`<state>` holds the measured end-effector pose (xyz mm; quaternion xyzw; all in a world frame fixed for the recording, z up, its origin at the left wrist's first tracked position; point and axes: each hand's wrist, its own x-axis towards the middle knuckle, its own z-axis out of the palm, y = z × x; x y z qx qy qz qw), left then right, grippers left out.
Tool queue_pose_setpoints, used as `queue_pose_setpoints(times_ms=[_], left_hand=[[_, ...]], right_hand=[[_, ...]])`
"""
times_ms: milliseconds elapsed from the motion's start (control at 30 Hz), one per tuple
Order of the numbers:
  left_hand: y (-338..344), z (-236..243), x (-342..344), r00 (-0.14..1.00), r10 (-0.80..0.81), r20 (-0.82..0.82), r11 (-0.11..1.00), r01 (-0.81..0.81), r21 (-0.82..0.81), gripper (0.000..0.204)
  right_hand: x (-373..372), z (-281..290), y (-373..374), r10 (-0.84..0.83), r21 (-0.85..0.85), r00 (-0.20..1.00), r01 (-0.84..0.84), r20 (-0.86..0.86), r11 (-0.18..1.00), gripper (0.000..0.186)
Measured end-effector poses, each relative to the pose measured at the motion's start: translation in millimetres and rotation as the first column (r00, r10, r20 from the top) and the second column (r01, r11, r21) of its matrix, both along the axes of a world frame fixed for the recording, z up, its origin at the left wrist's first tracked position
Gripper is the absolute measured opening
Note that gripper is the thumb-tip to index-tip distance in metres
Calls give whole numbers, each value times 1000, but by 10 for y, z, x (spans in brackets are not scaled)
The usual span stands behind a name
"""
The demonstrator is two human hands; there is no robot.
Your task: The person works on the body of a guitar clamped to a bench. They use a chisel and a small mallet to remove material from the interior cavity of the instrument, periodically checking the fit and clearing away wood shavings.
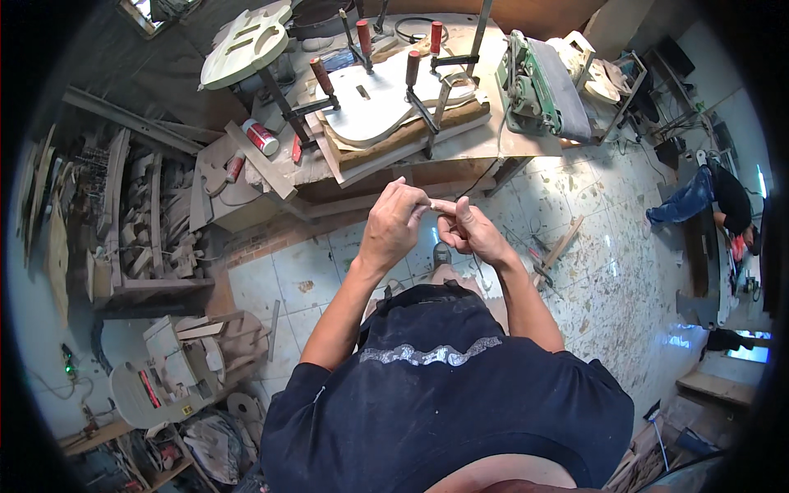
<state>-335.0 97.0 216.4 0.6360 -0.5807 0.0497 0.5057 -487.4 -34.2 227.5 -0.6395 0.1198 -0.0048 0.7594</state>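
My left hand [393, 220] is raised before my chest, its fingers pinched around the outstretched index fingertip of my right hand [477, 234]. The right thumb points up and the other right fingers curl loosely, with no object visible in them. Whether something tiny sits in the left pinch cannot be made out. Beyond both hands, on the workbench, lies a pale guitar body [362, 111]. Several clamps with red handles [412, 70] press it onto a wooden block [411, 148]. Neither hand touches it.
A green belt sander [530, 86] stands right of the clamped body. Another guitar body [249, 43] rests at the far left, near a red-and-white can [260, 137]. Wood scraps [156, 214] fill a left rack. Tools and a stick [563, 240] lie on the tiled floor. A person [699, 197] works at right.
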Motion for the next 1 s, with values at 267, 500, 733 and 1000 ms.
queue_pose_setpoints(times_ms=[267, 500, 733, 1000], left_hand=[[11, -49, 6, 999, 4, 50, 998, -2, -56, 26], [92, 6, -15, 997, 69, -37, 998, -69, 6, 27], [16, 158, -14, 993, 99, 69, 992, -104, 75, 28], [-11, 37, 44, 988, 74, 137, 995, -81, 50, 20]], right_hand=[[54, -67, -45, -23, 152, 999, 18, 34, 988, 92], [93, -58, -60, -11, 125, 999, 5, 49, 992, 91], [112, -36, -51, 31, 66, 1000, -30, -6, 997, 90], [95, -6, -55, 59, 16, 998, -58, -19, 998, 90]])
